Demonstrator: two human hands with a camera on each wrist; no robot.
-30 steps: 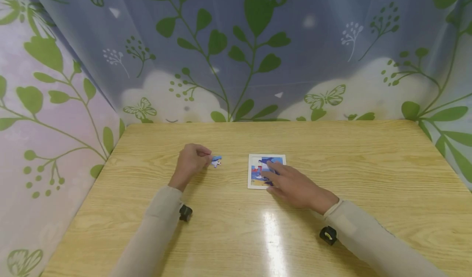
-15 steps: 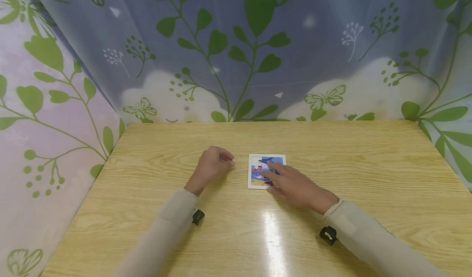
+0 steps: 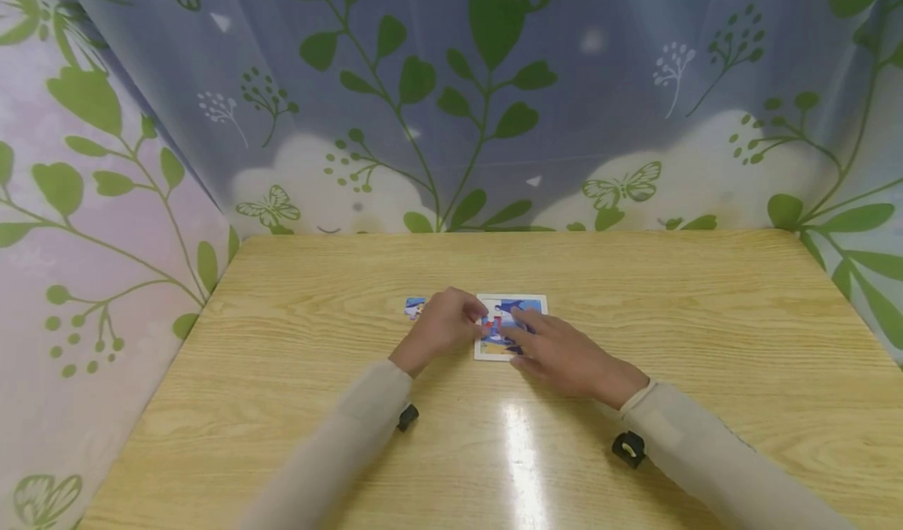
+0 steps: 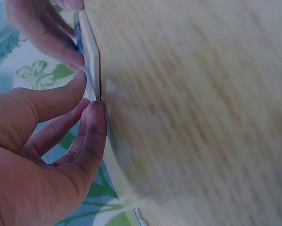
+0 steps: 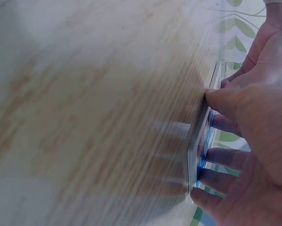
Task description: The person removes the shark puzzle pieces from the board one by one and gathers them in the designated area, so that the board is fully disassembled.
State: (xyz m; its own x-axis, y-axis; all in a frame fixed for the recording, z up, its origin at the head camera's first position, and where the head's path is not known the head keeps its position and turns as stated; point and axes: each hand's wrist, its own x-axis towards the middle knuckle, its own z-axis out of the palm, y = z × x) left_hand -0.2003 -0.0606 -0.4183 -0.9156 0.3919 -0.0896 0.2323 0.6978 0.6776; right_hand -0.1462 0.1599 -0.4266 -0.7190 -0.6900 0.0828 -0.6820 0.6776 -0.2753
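Observation:
A small white-framed picture puzzle (image 3: 477, 348) lies flat on the wooden table, a pale area showing at its upper left. The left hand (image 3: 439, 328) is at its left edge, thumb and fingers bent together; in the left wrist view this hand (image 4: 51, 136) touches the frame's end (image 4: 94, 70), and whether a piece is between the fingertips cannot be told. Over the puzzle's right part, the right hand (image 3: 571, 357) rests with spread fingers; the right wrist view shows its thumb at the frame's edge and fingertips on the picture. A loose blue-and-white piece (image 3: 414, 307) lies left of the puzzle.
The wooden table (image 3: 282, 404) meets a blue curtain (image 3: 451, 122) with green leaf prints along its back edge. Patterned cloth also hangs at both sides. Each sleeve has a black device at the wrist, the left (image 3: 407, 417) and the right (image 3: 628, 449).
My left hand has moved right, from beside the loose blue-and-white material to the puzzle's left edge. One piece is visible again behind it. My right hand and the puzzle have stayed in place.

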